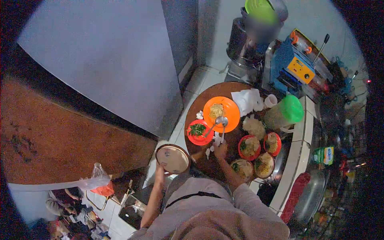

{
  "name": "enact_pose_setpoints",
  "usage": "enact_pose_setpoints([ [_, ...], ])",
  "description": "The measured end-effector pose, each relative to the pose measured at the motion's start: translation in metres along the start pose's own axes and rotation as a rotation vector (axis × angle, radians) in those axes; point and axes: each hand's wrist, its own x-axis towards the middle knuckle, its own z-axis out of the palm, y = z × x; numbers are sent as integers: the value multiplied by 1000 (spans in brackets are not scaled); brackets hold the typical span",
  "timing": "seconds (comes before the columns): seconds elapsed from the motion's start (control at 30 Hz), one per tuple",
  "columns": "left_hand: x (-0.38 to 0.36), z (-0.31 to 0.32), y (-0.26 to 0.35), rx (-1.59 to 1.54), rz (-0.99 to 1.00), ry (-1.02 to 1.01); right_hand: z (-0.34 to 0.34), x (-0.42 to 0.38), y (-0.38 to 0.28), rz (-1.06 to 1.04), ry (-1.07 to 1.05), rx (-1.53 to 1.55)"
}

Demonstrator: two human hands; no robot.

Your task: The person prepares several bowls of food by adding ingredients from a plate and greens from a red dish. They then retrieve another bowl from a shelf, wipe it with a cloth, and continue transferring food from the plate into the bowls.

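Observation:
My left hand (161, 169) grips the rim of a round pale bowl (173, 159) with a dark edge, held beside the round brown table (204, 89). Over the table's near side is my right hand (220, 150), its fingers drawn together at crumpled white tissue (217, 139) and the spoon handles; what is in them is too small to tell. Just beyond it lies an orange plate (233, 109) holding some noodles (216, 110) and two spoons (221, 120). Left of that sits a red plate (196, 140) of green leaves (197, 129).
Several bowls of food (250, 147) stand at the table's right, near a green-lidded pitcher (291, 109) and white paper (245, 101). A blue machine (294, 64) with a lever is at the back right. A tiled counter edge (298, 154) runs along the right.

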Motion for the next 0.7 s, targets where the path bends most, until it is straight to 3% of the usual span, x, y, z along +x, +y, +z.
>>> enact_pose_setpoints([
  [0.17, -8, 7, -13, -31, -22, -37, 1, 3, 5, -13, -58, -35],
  [0.23, -13, 9, -11, -2, -19, -27, 30, 18, 66, -322, -9, 130],
  [0.37, -4, 11, -15, 28, 44, -46, 29, 19, 73, -348, 93, 195],
  [0.53, -9, 22, -3, 140, 60, -83, 11, 12, 62, -250, -74, 257],
  [0.6, -13, 32, 1, 125, -14, -30, 2, 9, 53, -276, -55, 209],
  [0.7, -20, 42, 4, 107, 49, -62, -9, -2, 44, -263, -20, 214],
])
